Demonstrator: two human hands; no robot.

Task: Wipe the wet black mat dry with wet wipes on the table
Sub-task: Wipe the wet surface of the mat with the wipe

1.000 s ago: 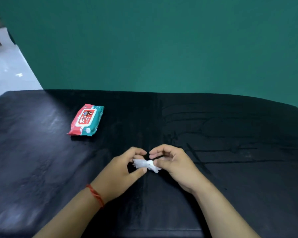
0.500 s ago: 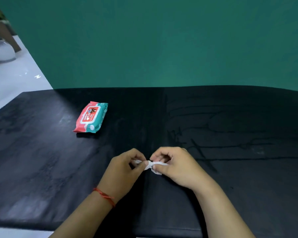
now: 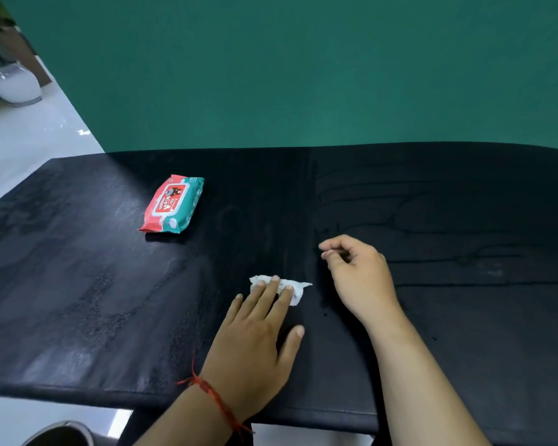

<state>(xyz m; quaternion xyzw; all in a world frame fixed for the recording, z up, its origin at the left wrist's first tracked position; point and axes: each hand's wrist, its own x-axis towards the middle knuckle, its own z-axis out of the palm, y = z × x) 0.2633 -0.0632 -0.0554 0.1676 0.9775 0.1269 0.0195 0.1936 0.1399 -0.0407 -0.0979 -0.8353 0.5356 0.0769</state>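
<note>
The black mat (image 3: 110, 284) covers the whole table, with shiny wet streaks on its right half. A small crumpled white wipe (image 3: 298, 289) lies on the mat near the middle. My left hand (image 3: 258, 336) lies flat with straight fingers, its fingertips pressing the wipe down. My right hand (image 3: 355, 275) hovers just right of the wipe with loosely curled fingers and holds nothing. A red and teal pack of wet wipes (image 3: 171, 204) lies flat on the mat to the far left of the hands.
A green wall (image 3: 303, 75) stands right behind the table. A white plant pot (image 3: 12, 85) sits on the pale floor at the far left. A round dark rim (image 3: 58, 434) shows below the table's front edge at the bottom left.
Both hands held the wipe pinched between them above the mat. Now the right hand has let go and moved right; the left hand has laid the wipe down and presses it flat.
</note>
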